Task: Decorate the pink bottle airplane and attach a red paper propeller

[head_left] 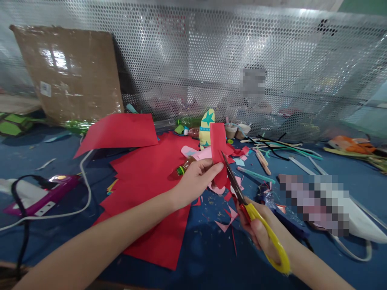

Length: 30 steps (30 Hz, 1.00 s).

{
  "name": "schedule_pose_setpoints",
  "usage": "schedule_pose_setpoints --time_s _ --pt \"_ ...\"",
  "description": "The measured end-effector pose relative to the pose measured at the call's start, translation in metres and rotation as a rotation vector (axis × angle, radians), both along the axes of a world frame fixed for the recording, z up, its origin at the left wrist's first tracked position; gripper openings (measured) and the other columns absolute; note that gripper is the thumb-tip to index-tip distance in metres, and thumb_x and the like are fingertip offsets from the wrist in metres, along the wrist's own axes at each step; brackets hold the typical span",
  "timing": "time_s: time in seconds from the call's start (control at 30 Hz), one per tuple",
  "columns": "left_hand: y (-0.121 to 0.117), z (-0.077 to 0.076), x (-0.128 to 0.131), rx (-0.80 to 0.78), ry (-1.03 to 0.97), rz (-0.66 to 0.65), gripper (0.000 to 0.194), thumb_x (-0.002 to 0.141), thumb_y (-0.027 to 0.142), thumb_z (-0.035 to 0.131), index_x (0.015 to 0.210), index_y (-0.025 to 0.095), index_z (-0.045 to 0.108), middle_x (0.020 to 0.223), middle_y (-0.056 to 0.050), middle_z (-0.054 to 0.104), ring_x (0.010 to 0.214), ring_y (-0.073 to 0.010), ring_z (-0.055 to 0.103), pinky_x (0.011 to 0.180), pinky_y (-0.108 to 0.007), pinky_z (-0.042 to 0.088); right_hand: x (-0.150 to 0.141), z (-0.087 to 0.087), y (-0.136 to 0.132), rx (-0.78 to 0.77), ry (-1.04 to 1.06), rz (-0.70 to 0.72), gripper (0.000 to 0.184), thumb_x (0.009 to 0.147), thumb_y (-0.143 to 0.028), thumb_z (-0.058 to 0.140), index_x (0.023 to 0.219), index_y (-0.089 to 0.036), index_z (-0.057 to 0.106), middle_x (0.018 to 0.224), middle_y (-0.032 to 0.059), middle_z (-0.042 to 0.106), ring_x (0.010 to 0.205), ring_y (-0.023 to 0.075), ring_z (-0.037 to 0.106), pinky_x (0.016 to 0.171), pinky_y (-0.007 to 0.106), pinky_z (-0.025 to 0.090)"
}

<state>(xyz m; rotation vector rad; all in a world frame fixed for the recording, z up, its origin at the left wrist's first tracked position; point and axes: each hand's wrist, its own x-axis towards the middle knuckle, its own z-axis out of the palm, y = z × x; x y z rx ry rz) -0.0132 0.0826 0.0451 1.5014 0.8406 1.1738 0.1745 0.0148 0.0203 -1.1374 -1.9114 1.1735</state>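
My left hand [196, 179] pinches a small piece of red paper [218, 147] and holds it upright above the blue table. My right hand [261, 231] grips yellow-handled scissors [242, 197] whose blades point up and left into the lower edge of that paper. Small red and pink scraps [228, 215] lie on the table just below the blades. Large red paper sheets [145, 177] are spread under my left forearm.
A purple glue gun [45, 195] with its cord lies at the left. Cardboard [72, 72] leans on the perforated metal screen [242, 48]. Small bottles, paper cups [237, 129], a star-marked yellow shape [207, 127], sticks and pipe cleaners [272, 149] clutter the back.
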Motion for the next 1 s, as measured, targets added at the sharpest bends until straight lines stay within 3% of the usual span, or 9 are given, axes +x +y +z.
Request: schedule_pose_setpoints --time_s 0.37,0.57,0.73,1.0 --pt "-0.0016 0.0036 0.0002 -0.023 -0.017 0.018 0.037 0.078 0.050 0.060 0.064 0.016 0.053 0.056 0.004 0.046 0.051 -0.0088 0.045 0.051 -0.021 0.040 -0.0013 0.0046 -0.0025 -0.023 0.001 -0.043 0.066 0.070 -0.087 0.031 0.072 -0.022 0.040 0.054 -0.0070 0.032 0.041 0.0063 0.020 0.031 0.021 0.019" --pt "-0.0008 0.0038 -0.0005 -0.024 -0.050 -0.008 0.037 0.078 0.047 0.061 0.059 0.017 0.051 0.053 0.005 0.046 0.049 -0.0081 0.044 0.050 -0.020 0.039 -0.0015 0.0069 -0.0011 -0.016 0.025 0.002 0.062 0.074 -0.084 0.033 0.071 -0.022 0.039 0.052 -0.0080 0.030 0.040 0.0058 0.020 0.032 0.021 0.017" --pt "0.0011 0.0017 -0.0006 -0.044 -0.081 -0.013 0.036 0.081 0.048 0.058 0.063 0.016 0.057 0.059 0.001 0.056 0.055 -0.0108 0.051 0.056 -0.023 0.043 -0.0013 0.0077 0.0002 0.052 -0.027 -0.014 0.065 0.074 -0.085 0.029 0.072 -0.021 0.041 0.056 -0.0055 0.034 0.043 0.0073 0.024 0.035 0.023 0.018" --pt "0.0036 0.0008 -0.0015 -0.038 -0.078 0.016 0.035 0.079 0.048 0.060 0.067 0.016 0.059 0.060 0.002 0.054 0.054 -0.0088 0.046 0.052 -0.021 0.038 -0.0003 0.0070 0.0016 0.119 -0.072 0.000 0.063 0.077 -0.082 0.027 0.070 -0.021 0.039 0.058 -0.0052 0.032 0.050 0.0097 0.025 0.044 0.025 0.023"
